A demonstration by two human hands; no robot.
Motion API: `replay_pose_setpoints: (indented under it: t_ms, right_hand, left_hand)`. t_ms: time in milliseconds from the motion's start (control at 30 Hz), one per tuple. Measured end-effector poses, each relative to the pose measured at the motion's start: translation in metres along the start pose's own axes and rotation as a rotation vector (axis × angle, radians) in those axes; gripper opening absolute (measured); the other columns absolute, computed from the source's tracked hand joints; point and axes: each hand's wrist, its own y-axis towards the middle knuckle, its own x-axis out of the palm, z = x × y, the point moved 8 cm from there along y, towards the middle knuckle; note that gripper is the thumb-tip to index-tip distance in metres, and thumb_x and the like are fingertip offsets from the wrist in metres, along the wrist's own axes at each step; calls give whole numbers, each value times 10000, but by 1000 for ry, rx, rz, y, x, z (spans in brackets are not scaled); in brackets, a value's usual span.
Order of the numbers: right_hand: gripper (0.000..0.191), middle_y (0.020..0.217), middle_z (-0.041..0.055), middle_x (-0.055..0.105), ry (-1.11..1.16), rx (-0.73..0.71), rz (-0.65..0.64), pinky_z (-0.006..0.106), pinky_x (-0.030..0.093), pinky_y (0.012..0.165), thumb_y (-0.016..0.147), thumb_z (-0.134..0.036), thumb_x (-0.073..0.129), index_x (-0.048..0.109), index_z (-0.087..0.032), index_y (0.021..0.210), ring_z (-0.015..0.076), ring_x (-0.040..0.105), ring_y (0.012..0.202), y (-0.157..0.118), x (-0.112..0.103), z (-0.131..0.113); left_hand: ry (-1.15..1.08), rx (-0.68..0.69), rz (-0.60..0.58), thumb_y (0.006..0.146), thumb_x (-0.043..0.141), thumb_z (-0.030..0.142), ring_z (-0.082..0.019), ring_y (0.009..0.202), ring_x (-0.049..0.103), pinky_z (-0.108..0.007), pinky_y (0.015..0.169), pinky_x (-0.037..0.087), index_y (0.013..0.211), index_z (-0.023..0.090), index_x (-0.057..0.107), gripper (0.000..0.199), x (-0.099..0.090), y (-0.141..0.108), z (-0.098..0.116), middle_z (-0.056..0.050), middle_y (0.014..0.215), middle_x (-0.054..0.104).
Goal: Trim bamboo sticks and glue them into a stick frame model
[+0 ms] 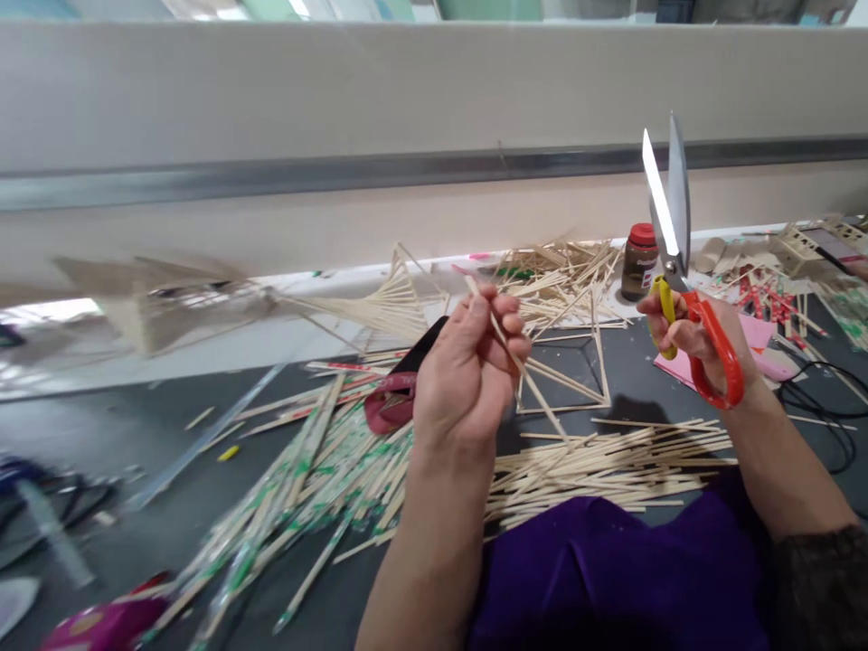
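Note:
Between the thumb and fingers of my left hand (471,362) is a thin wooden stick (535,393), slanting down to the right. My right hand (705,339) grips a pair of scissors (668,203) by its handles, one red-orange and one yellow. The blades point up and stand slightly apart, away from the stick. Below my hands lies a loose pile of plain wooden sticks (603,470). Behind the left hand, a frame of joined sticks (603,362) rests on the dark table.
Bundled sticks in green-marked plastic wrappers (305,479) spread across the left. A jar with a red lid (637,262) stands by the wall, beside a heap of sticks (562,280). Pink paper (756,334) and a black cable (824,398) are at right. A fan-shaped stick model (386,303) stands behind.

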Motion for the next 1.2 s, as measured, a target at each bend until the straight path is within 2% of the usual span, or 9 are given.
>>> replay_pose_setpoints:
  t_ms: [133,267,367,500,600,733,900,1033,1200]
  right_hand:
    - [501,809,20,601,17,44,-114,260,430,505,619,-576,801,669,-221,947,126,532,641,-6,22,3]
    - [456,785,3,575,-68,31,-115,269,451,538,667,-521,773,649,-216,982,122,529,638,-7,25,4]
    - [451,774,-10,564,-135,-34,-41,280,463,578,681,-543,758,642,-217,969,117,517,642,-3,8,-5]
    - [457,735,-19,533,-225,-72,159,288,463,585,705,-598,719,630,-226,955,118,503,627,-4,-43,-12]
    - [479,734,-13,541,-411,69,240,295,469,579,741,-649,658,617,-228,965,130,528,617,-19,-78,5]
    - [541,741,36,628,-998,360,231,309,456,600,780,-723,555,625,-199,892,184,601,677,-49,-97,48]
    - [533,870,161,718,-1247,546,200,353,461,673,794,-668,572,671,-160,919,303,685,840,-70,-86,88]
    - [500,954,185,740,-1346,661,173,343,493,715,855,-582,527,693,-138,1013,318,716,911,-70,-80,107]
    - [460,1056,186,738,-1429,705,98,317,507,764,833,-486,572,692,-122,1088,304,708,1001,-70,-73,113]
  left_hand:
    - [-14,135,51,839,737,284,-100,747,658,-170,594,540,782,211,669,114,-22,12,11,-33,842,681]
    - [25,203,21,829,757,350,-114,804,682,-184,614,543,804,242,692,129,-27,13,11,-13,859,697]
    - [-43,180,5,834,762,298,-88,744,659,-168,601,529,811,270,708,64,-16,7,9,25,823,699]
    - [-195,109,45,875,705,197,-53,625,600,-136,529,496,743,232,702,137,-1,-1,9,50,707,674]
    - [-232,89,34,882,688,181,-55,592,588,-135,497,482,718,213,694,168,8,-5,11,43,670,667]
    - [-231,94,-3,875,693,177,-65,584,603,-141,489,486,722,205,692,156,13,-8,12,32,663,683]
    - [-207,71,-30,893,648,143,-77,538,618,-142,442,497,728,190,696,178,21,-11,5,16,641,694]
    - [-165,84,-64,823,720,152,-92,490,627,-150,414,513,707,179,709,119,30,-14,3,4,610,691]
    - [-169,82,-53,788,726,129,-107,453,629,-157,389,511,678,168,712,117,32,-17,4,-2,568,683]
